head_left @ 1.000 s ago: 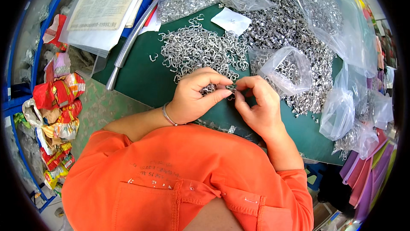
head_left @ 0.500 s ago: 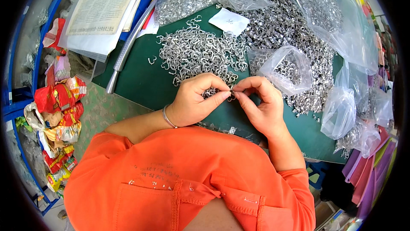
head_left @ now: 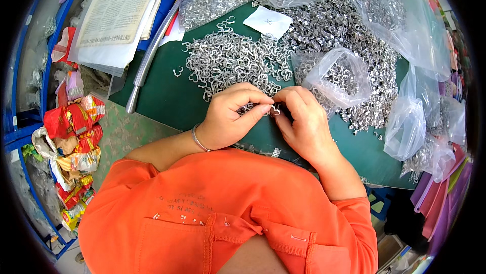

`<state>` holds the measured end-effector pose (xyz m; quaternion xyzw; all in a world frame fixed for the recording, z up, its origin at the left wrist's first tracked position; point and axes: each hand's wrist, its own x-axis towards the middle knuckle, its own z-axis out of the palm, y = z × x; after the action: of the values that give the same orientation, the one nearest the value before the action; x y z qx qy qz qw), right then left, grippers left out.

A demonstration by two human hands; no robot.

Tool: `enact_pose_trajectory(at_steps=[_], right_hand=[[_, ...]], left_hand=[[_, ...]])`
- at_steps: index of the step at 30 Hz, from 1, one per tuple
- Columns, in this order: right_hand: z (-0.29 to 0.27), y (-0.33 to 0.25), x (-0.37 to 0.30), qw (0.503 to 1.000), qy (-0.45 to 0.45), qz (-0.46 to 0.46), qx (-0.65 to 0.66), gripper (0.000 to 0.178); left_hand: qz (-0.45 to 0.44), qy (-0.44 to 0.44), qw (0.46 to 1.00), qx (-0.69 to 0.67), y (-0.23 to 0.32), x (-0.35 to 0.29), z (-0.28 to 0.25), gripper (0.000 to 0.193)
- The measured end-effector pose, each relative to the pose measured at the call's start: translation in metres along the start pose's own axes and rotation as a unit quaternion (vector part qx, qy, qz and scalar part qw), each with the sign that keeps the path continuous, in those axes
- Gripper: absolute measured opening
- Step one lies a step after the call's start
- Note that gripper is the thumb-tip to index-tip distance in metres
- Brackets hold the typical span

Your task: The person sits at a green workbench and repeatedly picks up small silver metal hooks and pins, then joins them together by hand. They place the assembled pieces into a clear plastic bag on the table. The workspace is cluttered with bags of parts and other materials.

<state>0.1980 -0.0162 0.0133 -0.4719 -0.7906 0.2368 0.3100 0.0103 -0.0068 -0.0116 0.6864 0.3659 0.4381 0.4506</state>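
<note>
At the near edge of the green table [head_left: 162, 96], my two hands meet. My left hand [head_left: 228, 117] pinches a small curved metal piece [head_left: 275, 111] between thumb and forefinger. My right hand [head_left: 306, 127] is closed against the same piece, its thumb and curled forefinger touching it from the right. Its exact shape is partly hidden by the fingertips. Just beyond my hands lies a loose heap of silvery hook-shaped metal pieces [head_left: 228, 64]. To the right spreads a larger pile of darker small folded metal pieces [head_left: 372, 99].
An opened clear plastic bag [head_left: 349, 79] of metal pieces sits beside my right hand. More filled bags [head_left: 217, 3] stand at the back. A paper slip [head_left: 268, 22] lies behind the heap. A long metal-sleeved tool [head_left: 154, 53] and stacked papers [head_left: 119, 21] are at left.
My right hand has turned, its fingers curling further in, and more of the small metal piece shows between the fingertips. My left hand keeps its pinch. The view has shifted slightly.
</note>
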Motion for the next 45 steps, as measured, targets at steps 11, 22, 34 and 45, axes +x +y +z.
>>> enact_pose_trajectory(at_steps=[11, 22, 34, 45], right_hand=[[0.005, 0.000, -0.006, 0.939, 0.063, 0.099, 0.323, 0.019], [0.004, 0.000, -0.006, 0.952, 0.095, 0.077, 0.279, 0.015], [-0.037, -0.003, 0.004, 0.957, 0.259, -0.134, -0.009, 0.020], [-0.002, -0.004, 0.002, 0.989, 0.105, -0.095, -0.052, 0.023]], left_hand=[[0.037, 0.042, 0.998, 0.006, 0.003, 0.001, -0.002, 0.010], [0.053, 0.043, 0.998, 0.002, 0.005, 0.002, -0.004, 0.013], [0.036, 0.068, 0.996, -0.052, 0.002, -0.001, -0.004, 0.014], [0.015, 0.086, 0.995, -0.049, 0.000, -0.002, -0.003, 0.011]])
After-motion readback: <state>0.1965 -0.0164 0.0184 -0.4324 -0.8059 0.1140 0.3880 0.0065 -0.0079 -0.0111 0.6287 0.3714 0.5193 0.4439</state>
